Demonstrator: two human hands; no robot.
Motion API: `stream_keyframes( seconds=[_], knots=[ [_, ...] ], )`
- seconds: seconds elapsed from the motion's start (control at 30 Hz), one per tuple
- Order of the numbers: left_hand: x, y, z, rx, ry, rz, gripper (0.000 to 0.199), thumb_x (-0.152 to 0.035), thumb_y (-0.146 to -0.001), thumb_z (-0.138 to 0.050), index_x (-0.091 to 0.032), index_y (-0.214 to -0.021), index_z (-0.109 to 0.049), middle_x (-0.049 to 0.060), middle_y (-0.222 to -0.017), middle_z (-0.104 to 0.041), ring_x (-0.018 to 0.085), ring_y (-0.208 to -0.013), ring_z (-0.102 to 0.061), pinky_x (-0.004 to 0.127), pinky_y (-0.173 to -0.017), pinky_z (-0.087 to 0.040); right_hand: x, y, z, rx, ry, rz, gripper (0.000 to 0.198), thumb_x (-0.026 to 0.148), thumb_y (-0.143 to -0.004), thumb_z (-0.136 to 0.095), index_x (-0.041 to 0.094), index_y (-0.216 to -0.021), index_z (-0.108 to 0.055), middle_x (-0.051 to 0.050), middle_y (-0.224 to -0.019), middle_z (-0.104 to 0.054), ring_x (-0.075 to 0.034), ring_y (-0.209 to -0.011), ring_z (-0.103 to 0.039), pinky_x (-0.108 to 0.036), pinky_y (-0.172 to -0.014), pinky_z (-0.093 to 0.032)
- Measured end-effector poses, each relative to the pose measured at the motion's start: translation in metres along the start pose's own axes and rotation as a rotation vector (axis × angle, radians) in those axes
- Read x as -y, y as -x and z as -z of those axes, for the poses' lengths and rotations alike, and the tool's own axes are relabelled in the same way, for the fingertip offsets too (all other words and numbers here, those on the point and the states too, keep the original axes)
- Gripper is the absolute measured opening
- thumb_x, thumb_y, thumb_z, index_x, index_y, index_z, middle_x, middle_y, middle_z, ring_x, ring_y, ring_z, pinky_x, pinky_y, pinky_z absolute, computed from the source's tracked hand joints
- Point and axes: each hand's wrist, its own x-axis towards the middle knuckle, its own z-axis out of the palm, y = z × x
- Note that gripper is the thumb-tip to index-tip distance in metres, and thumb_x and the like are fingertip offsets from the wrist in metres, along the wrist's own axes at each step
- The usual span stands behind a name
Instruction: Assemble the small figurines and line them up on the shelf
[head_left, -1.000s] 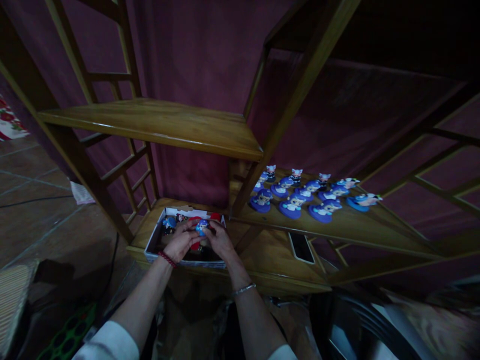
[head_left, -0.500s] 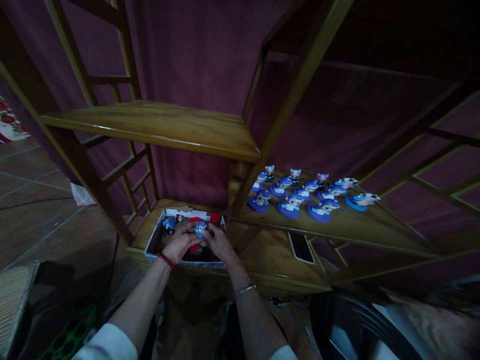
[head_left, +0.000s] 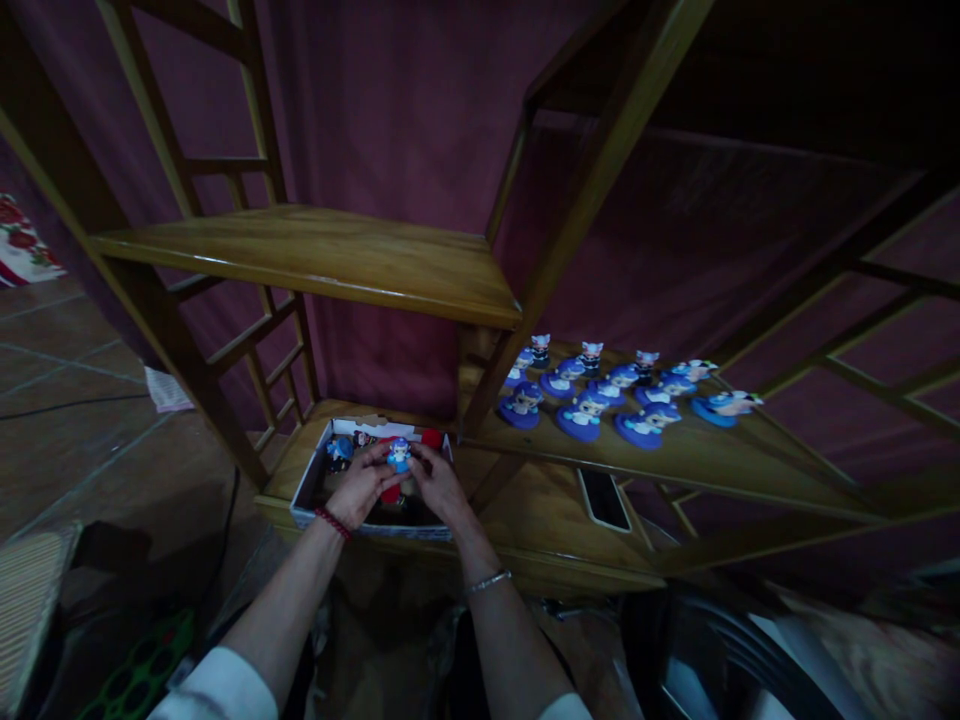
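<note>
Between my two hands is a small blue and white figurine, held upright above a shallow cardboard box. My left hand grips its left side, and a red beaded bracelet circles that wrist. From the other side, the fingers of my right hand close on the same figurine; a silver bangle sits on this wrist. Inside the box lie a blue-topped figurine, a dark figurine and some red pieces. My hands and forearms hide part of the box's contents.
Several blue-based figurines stand in rows on the right shelf, with small dark ones behind. Below it a phone lies on the lower board. A wooden shelf and slanting post stand above the box.
The figurine has turned slightly in my fingers and now stands more upright, its front more toward me. Both hands remain over the box; the view has shifted a little.
</note>
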Motion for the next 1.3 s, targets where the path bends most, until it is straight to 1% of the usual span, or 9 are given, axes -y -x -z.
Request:
stream_keyframes(
  seconds=[0.27, 0.43, 0.53, 0.6, 0.7, 0.77, 0.93, 1.07, 1.3],
  knots=[
    [0.002, 0.003, 0.001, -0.001, 0.003, 0.0, 0.032, 0.006, -0.062, -0.052, -0.013, -0.087, -0.06, 0.004, -0.092, -0.062, 0.015, -0.085, -0.058, 0.038, -0.086, -0.045, 0.002, -0.001, -0.001, -0.006, -0.048, -0.013, 0.03, 0.023, -0.075, -0.046, 0.019, -0.103, -0.056, -0.004, -0.104, -0.06, -0.016, -0.097, -0.053, -0.033, -0.09, -0.038],
    [0.004, 0.008, 0.0, -0.046, 0.02, -0.015, 0.031, 0.006, -0.063, -0.052, -0.014, -0.085, -0.059, 0.003, -0.095, -0.061, 0.014, -0.086, -0.058, 0.038, -0.086, -0.045, 0.0, -0.001, -0.002, 0.016, -0.116, -0.055, 0.03, 0.025, -0.075, -0.048, 0.019, -0.103, -0.056, -0.004, -0.104, -0.06, -0.016, -0.096, -0.053, -0.033, -0.091, -0.037],
    [0.004, 0.012, -0.001, -0.062, 0.016, -0.016, 0.029, 0.006, -0.064, -0.052, -0.014, -0.084, -0.059, 0.002, -0.092, -0.061, 0.013, -0.083, -0.058, 0.037, -0.086, -0.045, 0.0, 0.002, -0.001, 0.031, -0.154, -0.065, 0.032, 0.027, -0.074, -0.051, 0.02, -0.105, -0.055, -0.003, -0.107, -0.058, -0.017, -0.1, -0.052, -0.034, -0.092, -0.036],
    [0.003, 0.015, -0.001, -0.057, 0.008, -0.001, 0.028, 0.006, -0.065, -0.051, -0.014, -0.083, -0.059, 0.003, -0.088, -0.062, 0.012, -0.081, -0.058, 0.036, -0.086, -0.045, 0.0, 0.005, -0.001, 0.054, -0.165, -0.068, 0.034, 0.029, -0.072, -0.053, 0.022, -0.105, -0.056, -0.002, -0.107, -0.059, -0.018, -0.101, -0.051, -0.035, -0.092, -0.036],
    [0.002, 0.018, 0.001, -0.048, -0.01, 0.023, 0.024, 0.005, -0.066, -0.052, -0.012, -0.081, -0.06, 0.004, -0.084, -0.062, 0.012, -0.079, -0.059, 0.035, -0.086, -0.045, -0.002, 0.01, 0.0, 0.112, -0.202, -0.064, 0.037, 0.031, -0.069, -0.058, 0.022, -0.104, -0.057, -0.001, -0.101, -0.062, -0.019, -0.095, -0.054, -0.036, -0.089, -0.039],
    [0.002, 0.019, 0.003, -0.047, -0.014, 0.037, 0.023, 0.004, -0.067, -0.053, -0.012, -0.081, -0.06, 0.004, -0.084, -0.063, 0.012, -0.079, -0.059, 0.034, -0.086, -0.045, -0.004, 0.013, 0.0, 0.099, -0.237, -0.094, 0.038, 0.033, -0.067, -0.06, 0.022, -0.103, -0.057, -0.001, -0.099, -0.062, -0.019, -0.093, -0.055, -0.036, -0.086, -0.041],
    [0.003, 0.023, 0.003, 0.012, -0.024, 0.04, 0.025, 0.004, -0.066, -0.055, -0.012, -0.085, -0.061, 0.005, -0.088, -0.062, 0.013, -0.08, -0.059, 0.034, -0.085, -0.045, -0.006, 0.018, 0.001, 0.113, -0.296, -0.039, 0.037, 0.032, -0.065, -0.063, 0.021, -0.1, -0.058, -0.002, -0.101, -0.062, -0.019, -0.096, -0.055, -0.036, -0.089, -0.039],
    [0.002, 0.032, -0.001, -0.011, -0.023, 0.029, 0.024, 0.003, -0.066, -0.055, -0.013, -0.083, -0.061, 0.004, -0.086, -0.062, 0.012, -0.078, -0.059, 0.035, -0.085, -0.045, -0.001, 0.026, 0.003, 0.103, -0.266, 0.002, 0.037, 0.031, -0.066, -0.062, 0.022, -0.102, -0.057, -0.002, -0.103, -0.061, -0.019, -0.097, -0.054, -0.036, -0.09, -0.038],
    [-0.003, 0.055, -0.012, -0.006, -0.09, 0.027, 0.017, 0.0, -0.066, -0.056, -0.012, -0.077, -0.061, 0.005, -0.083, -0.063, 0.012, -0.076, -0.058, 0.033, -0.082, -0.045, 0.016, 0.043, 0.004, 0.09, -0.158, 0.018, 0.034, 0.031, -0.068, -0.06, 0.021, -0.1, -0.057, -0.002, -0.102, -0.061, -0.019, -0.095, -0.055, -0.035, -0.087, -0.04]
  ],
)
